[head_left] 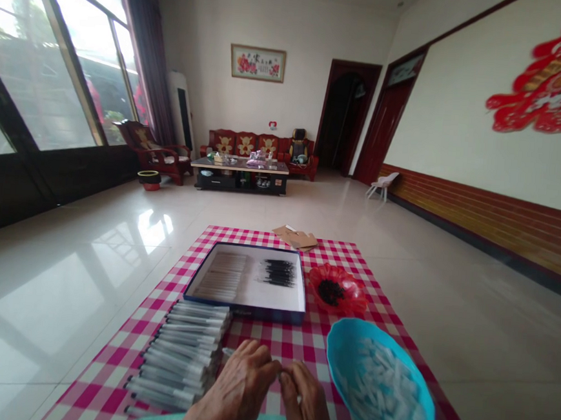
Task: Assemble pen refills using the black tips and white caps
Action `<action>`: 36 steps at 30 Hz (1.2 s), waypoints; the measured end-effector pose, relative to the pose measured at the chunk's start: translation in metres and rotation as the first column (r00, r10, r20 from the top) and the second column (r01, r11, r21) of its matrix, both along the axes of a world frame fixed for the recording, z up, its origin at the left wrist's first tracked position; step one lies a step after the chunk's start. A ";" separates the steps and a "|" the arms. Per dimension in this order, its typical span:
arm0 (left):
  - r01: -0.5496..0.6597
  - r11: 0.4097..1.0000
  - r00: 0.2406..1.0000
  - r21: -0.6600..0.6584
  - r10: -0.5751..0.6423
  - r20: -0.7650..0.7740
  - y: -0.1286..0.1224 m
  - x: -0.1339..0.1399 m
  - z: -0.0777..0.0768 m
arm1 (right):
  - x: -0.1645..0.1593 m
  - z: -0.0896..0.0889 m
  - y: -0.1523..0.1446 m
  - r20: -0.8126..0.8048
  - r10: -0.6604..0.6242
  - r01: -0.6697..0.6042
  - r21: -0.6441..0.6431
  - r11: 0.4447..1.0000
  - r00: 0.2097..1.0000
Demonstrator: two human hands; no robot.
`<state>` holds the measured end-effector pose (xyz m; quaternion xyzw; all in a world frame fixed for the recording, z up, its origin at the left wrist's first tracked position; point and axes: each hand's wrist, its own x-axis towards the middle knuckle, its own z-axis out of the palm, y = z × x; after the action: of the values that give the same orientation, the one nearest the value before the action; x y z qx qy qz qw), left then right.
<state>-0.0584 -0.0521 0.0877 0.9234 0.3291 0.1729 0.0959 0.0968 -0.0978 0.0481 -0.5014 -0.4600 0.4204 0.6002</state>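
Observation:
My left hand [246,379] is closed around a thin pale pen [228,352], whose end shows past the knuckles on the left. Its fingertips meet those of my right hand [305,396], which is curled shut in a pinch. What the right fingers grip is hidden. Beside my left hand lies a pile of translucent pens [179,351] with dark ends. To the right of my right hand stands a blue bowl [340,344] full of small whitish translucent pieces [387,387], seemingly pen caps.
Behind my hands is a blue-edged tray [248,311] with clear thin tubes [221,275] and black-ended refills [280,273]. A red bowl [356,290] holds small black parts [331,292]. Torn cardboard [296,238] lies at the far edge of the checked tablecloth [316,342].

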 end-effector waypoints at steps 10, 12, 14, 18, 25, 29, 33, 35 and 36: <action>0.063 0.998 0.998 -0.026 -0.062 0.020 -0.001 -0.002 0.006 | -0.001 -0.008 0.001 0.196 0.204 -0.173 -0.166 0.971 0.959; 0.078 0.996 0.997 -0.030 -0.078 0.025 -0.001 -0.002 0.008 | -0.003 -0.008 0.001 0.165 0.228 -0.194 -0.197 0.961 0.960; 0.101 0.994 0.994 -0.039 -0.100 0.033 -0.001 -0.001 0.008 | -0.004 -0.007 0.001 0.195 0.216 -0.180 -0.188 0.966 0.957; 0.095 0.995 0.995 -0.022 -0.094 0.026 0.001 -0.001 0.006 | -0.004 -0.005 0.000 0.257 0.155 -0.112 -0.175 0.978 0.954; 0.079 0.997 0.997 0.007 -0.079 -0.005 0.005 -0.003 0.005 | -0.002 -0.008 0.003 0.029 0.285 -0.270 -0.245 0.931 0.958; 0.076 0.997 0.996 0.035 -0.077 0.048 0.004 -0.001 0.009 | -0.005 -0.021 0.007 -0.172 0.293 -0.328 -0.237 0.915 0.941; -0.058 0.984 0.935 0.169 -0.006 0.356 0.000 -0.001 0.005 | -0.005 -0.030 0.014 -0.377 0.156 -0.261 -0.246 0.933 0.913; -0.229 0.966 0.807 0.123 0.117 0.579 -0.002 0.000 -0.004 | -0.005 -0.029 0.015 -0.493 0.065 -0.219 -0.261 0.940 0.868; -0.297 0.955 0.720 0.025 0.206 0.663 -0.001 0.000 -0.009 | -0.006 -0.028 0.015 -0.545 0.027 -0.201 -0.263 0.944 0.838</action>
<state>-0.0582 -0.0536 0.0785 0.7553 0.3852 0.5166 0.1200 0.0908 -0.0824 0.0203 -0.4237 -0.2323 0.6454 0.5916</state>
